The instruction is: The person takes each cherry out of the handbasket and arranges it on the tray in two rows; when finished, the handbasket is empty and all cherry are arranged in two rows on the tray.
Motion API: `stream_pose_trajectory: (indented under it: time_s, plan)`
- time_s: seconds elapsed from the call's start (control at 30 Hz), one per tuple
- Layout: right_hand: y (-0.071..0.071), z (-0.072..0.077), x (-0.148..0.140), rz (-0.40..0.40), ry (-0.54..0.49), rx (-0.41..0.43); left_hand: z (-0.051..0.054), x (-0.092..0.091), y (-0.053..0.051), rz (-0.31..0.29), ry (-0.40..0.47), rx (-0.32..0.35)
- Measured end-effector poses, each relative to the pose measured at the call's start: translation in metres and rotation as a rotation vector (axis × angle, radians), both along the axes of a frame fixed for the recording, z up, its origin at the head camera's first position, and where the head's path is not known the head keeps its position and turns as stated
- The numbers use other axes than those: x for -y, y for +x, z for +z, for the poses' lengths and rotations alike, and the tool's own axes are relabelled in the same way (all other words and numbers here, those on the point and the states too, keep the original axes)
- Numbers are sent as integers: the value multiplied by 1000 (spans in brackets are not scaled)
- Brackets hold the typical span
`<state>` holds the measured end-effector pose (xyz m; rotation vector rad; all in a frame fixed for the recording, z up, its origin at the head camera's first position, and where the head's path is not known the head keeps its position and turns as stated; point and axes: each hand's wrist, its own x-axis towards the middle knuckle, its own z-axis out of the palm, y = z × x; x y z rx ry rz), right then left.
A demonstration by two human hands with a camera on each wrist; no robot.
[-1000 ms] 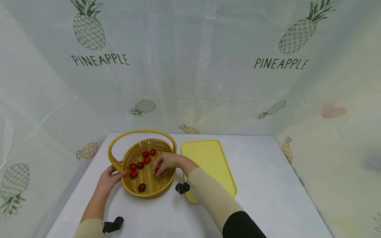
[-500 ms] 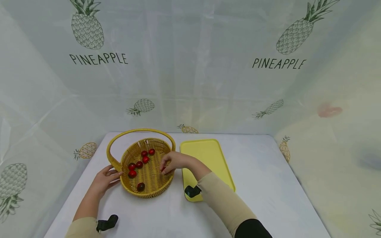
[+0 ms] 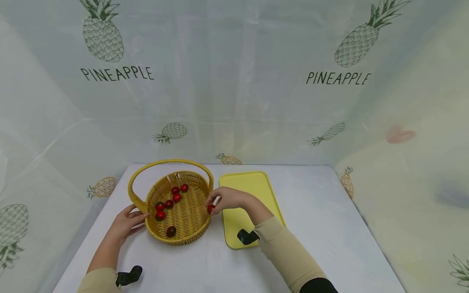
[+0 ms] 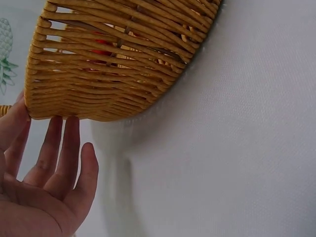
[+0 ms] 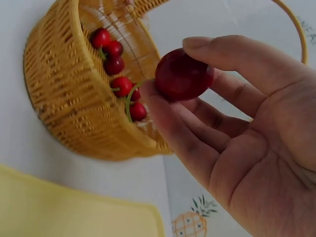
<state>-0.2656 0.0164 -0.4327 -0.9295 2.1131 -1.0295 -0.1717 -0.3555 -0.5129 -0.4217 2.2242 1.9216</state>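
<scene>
My right hand [image 3: 229, 198] pinches a dark red cherry [image 5: 183, 75] between thumb and fingertips, just above the basket's right rim. A thin green stem [image 5: 129, 101] curves down beside the fingertips in the right wrist view. Several red cherries [image 3: 161, 215] lie inside the round yellow wicker basket [image 3: 190, 219], most toward its left and back; a darker one [image 3: 171, 231] sits near the front. At the basket's left side, by the foot of its handle, my left hand [image 3: 126, 224] holds the rim with the thumb, its fingertips [image 4: 72, 126] against the woven wall.
To the right of the basket, partly under my right forearm, lies a yellow tray [image 3: 253, 178]. The basket's tall arched handle [image 3: 172, 161] leans toward the back. A white tabletop [image 3: 315, 211] carries everything, with a pineapple-printed curtain [image 3: 234, 81] behind it.
My right hand has moved right with the cherry, from inside the basket to its right rim. The left hand stays at the basket's left side.
</scene>
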Motion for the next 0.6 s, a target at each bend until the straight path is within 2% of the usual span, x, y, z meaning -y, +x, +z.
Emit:
stream_pose_trajectory:
  time_s: [0.13, 0.3, 0.6]
  plan:
    - [-3, -1, -14, -24, -8, 33, -1, 1, -1, 4, -4, 11]
    - [-8, -5, -30, -101, 8, 74, -1, 1, -1, 1, -23, 16]
    - [-20, -20, -48, -203, 22, 47, -2, 0, 0, 4, -47, 15]
